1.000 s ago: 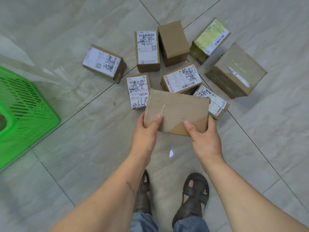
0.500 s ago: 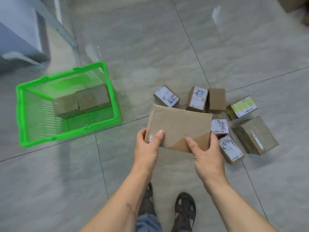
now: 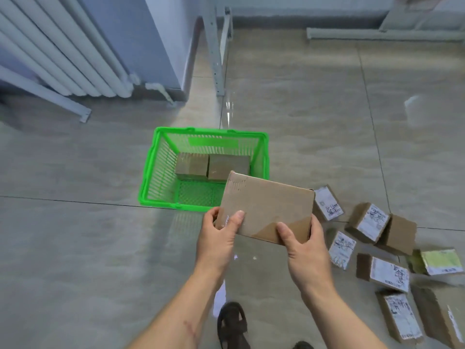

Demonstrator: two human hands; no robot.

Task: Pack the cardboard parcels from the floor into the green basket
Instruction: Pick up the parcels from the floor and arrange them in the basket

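Both hands were on a flat, plain brown cardboard parcel (image 3: 266, 210), carried level above the grey tiled floor (image 3: 75, 235). The left hand (image 3: 217, 238) was closed on its near left corner, thumb on top and fingers tucked underneath; the right hand (image 3: 305, 250) was closed on the near right corner in the same way. Its far left corner hung over the near right part of the green plastic lattice basket (image 3: 151, 172), which stood on the floor ahead and a little to the left.

Two brown cardboard boxes (image 3: 214, 166) lay side by side along the basket's far wall, and the mesh bottom nearer the person was bare. A cluster of smaller labelled cardboard parcels (image 3: 372, 238) lay on the floor to the right, well apart from the basket's left side and just beside its right.

The step in hand looked like the carry: parcel lifted, not yet set down. The next move seemed to call for bringing the parcel further forward and left until it cleared the near rim, then lowering it flat into the bare near half, in front of the two boxes. Being wide, it would probably have to be kept square to the walls so no corner caught on the rim
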